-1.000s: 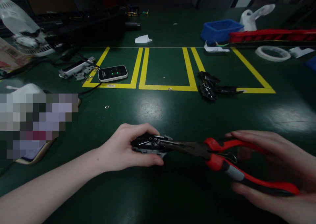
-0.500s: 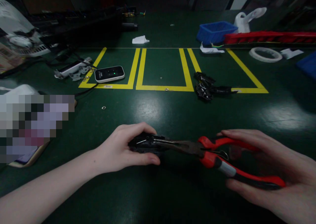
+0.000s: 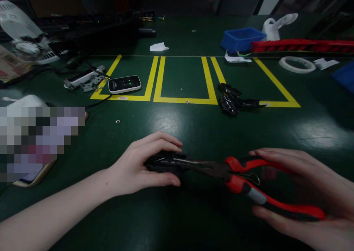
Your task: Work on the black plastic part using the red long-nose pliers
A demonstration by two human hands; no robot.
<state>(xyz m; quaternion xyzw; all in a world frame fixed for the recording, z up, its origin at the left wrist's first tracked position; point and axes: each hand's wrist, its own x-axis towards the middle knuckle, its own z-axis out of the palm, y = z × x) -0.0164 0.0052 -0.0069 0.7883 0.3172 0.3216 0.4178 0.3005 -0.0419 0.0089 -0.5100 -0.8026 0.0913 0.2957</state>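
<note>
My left hand (image 3: 149, 162) is closed round a small, dark, glossy part (image 3: 163, 163), thumb on the near side and fingers on the far side. Its exact kind is hard to make out in the dim light. My right hand (image 3: 312, 192) holds needle-nose pliers (image 3: 221, 169) by their red and black handles, which are spread apart. The long jaws point left and their tips meet the dark part beside my left fingers. Whether the tips pinch it cannot be seen clearly. A wire spring (image 3: 253, 177) shows between the handles.
Yellow tape (image 3: 185, 100) marks boxes on the green table. Around them are crumpled black plastic (image 3: 231, 99), a white-edged device with green lights (image 3: 125, 84), a small ring (image 3: 117, 121), a tape roll (image 3: 297, 64), a blue bin (image 3: 242, 40) and metal brackets (image 3: 88, 83). A pixelated phone-like object (image 3: 38, 173) lies left.
My left fingers have stretched a little further over the dark part. The pliers and my right hand have shifted slightly right and nearer. The whole view has tilted a little.
</note>
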